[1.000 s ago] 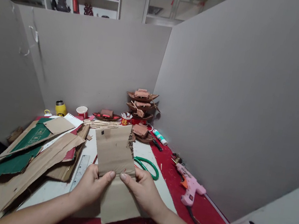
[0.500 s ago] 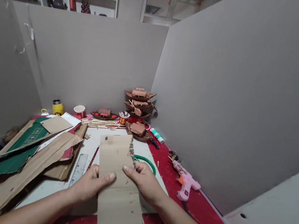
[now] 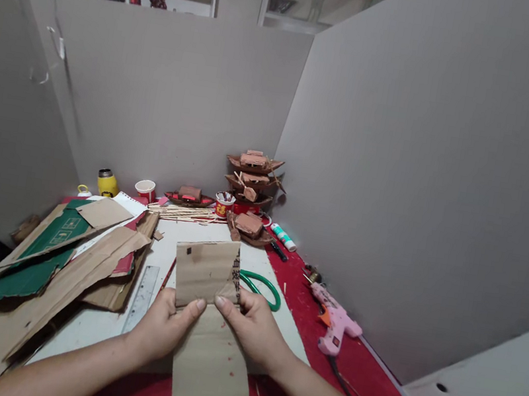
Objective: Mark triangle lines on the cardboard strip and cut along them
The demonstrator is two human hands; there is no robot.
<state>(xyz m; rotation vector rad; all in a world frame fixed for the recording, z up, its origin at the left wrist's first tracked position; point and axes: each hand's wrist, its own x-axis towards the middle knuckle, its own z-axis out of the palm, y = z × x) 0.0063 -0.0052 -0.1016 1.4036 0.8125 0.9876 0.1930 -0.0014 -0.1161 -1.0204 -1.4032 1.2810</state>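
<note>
A long tan cardboard strip (image 3: 214, 357) is held over the front of the table, with its upper part bent up along a crease. My left hand (image 3: 164, 323) grips its left edge, thumb on top at the crease. Gripping the right edge, my right hand (image 3: 256, 330) has its thumb close to the other thumb. Dark printed characters run along the strip's upper right edge. Behind it lie green-handled scissors (image 3: 263, 288), partly hidden. A clear ruler (image 3: 141, 299) rests left of the strip on a white sheet (image 3: 169, 246).
Cardboard pieces (image 3: 91, 278) are piled at the left. A pink glue gun (image 3: 335, 320) lies on the red tabletop (image 3: 298, 300) at the right. Wooden sticks (image 3: 186, 214), a yellow bottle (image 3: 107, 183), paper cups (image 3: 145, 190) and several model boats (image 3: 249, 226) stand along the back.
The strip's upper part has bent up at the crease. Both thumbs now sit closer together there, and more of the scissors shows. The view has shifted slightly.
</note>
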